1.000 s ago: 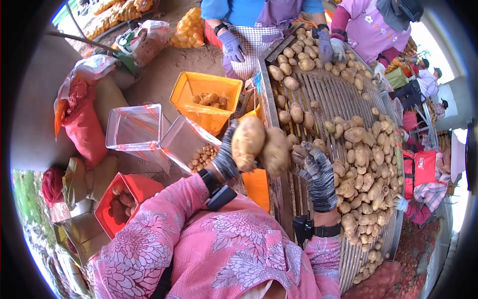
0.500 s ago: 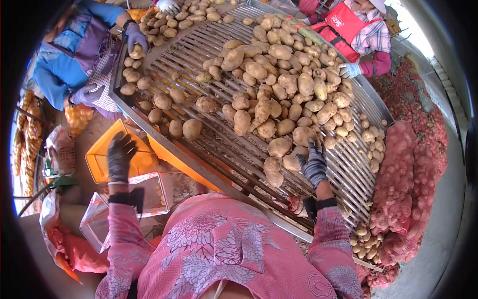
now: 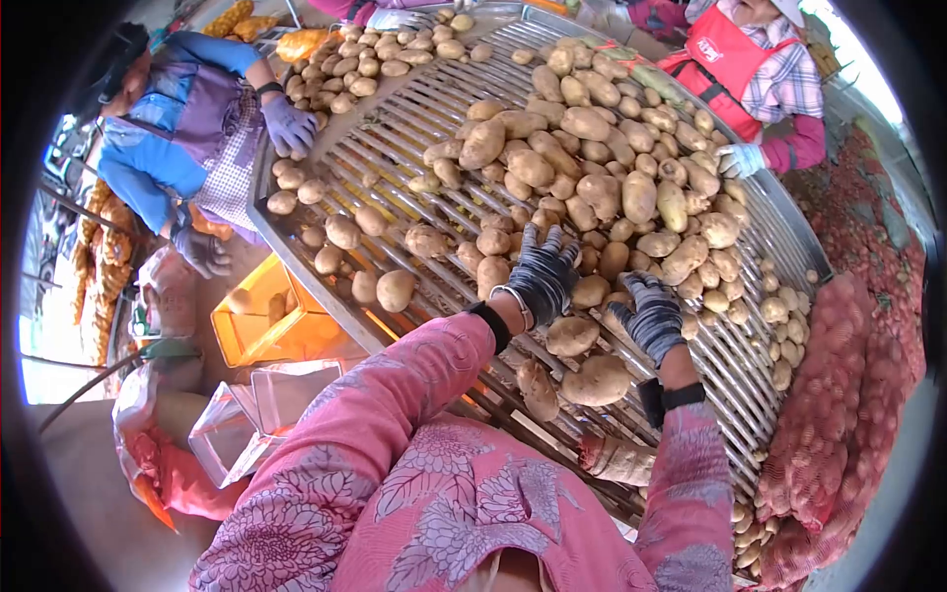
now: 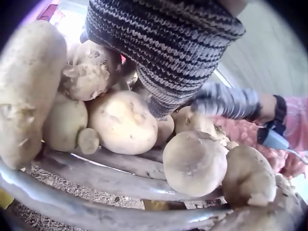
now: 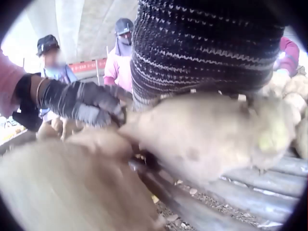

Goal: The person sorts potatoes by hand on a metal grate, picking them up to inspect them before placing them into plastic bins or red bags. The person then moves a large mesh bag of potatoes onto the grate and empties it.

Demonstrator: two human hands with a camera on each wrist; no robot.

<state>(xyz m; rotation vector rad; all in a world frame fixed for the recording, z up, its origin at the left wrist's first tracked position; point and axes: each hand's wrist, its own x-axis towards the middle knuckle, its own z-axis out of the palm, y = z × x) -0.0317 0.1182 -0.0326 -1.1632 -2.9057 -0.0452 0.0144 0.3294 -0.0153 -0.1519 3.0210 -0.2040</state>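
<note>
Potatoes point(image 3: 639, 197) lie heaped on a slatted metal rack point(image 3: 380, 163). In the head view my gloved left hand point(image 3: 543, 276) reaches over the heap's near edge, fingers spread on or just above the potatoes. My right hand point(image 3: 653, 321) is beside it on the right, its fingers loosely bent over other potatoes. Between the hands and my body lie a large potato point(image 3: 597, 381) and a longer one point(image 3: 538, 389). The left wrist view has the glove point(image 4: 163, 53) above a round potato point(image 4: 123, 122). Under the right glove point(image 5: 204, 53) sits a blurred potato point(image 5: 192, 132); whether fingers touch it is hidden.
An orange crate point(image 3: 252, 326) and a clear-sided container point(image 3: 232, 434) stand left of the rack. Full red mesh sacks point(image 3: 814, 395) lie at the right. A person in blue point(image 3: 163, 158) stands left, another in a red apron point(image 3: 730, 59) across the rack.
My left hand has moved right from beside the rack onto the potatoes. My right hand has shifted slightly up and right. Earlier still, my left hand held large potatoes; they are out of it.
</note>
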